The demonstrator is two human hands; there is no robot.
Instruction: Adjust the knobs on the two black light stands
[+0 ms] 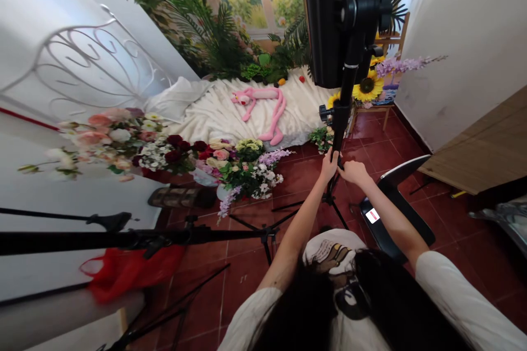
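A black light stand [341,115] rises upright before me, with a large dark lamp head [325,27] on its top. My left hand [329,166] is wrapped round its pole from the left side. Close by on the right, my right hand [353,172] is closed at the pole, its fingers on what looks like a small black knob; the exact grip is partly hidden. The stand's spread legs rest on the floor below my hands.
A bed with a cream blanket [206,115] and a pink plush toy [263,94] lies ahead. Bunches of artificial flowers [247,167] stand along its front. A black chair [405,214] is at right. More stands [230,235] and a red bag [132,271] occupy the left.
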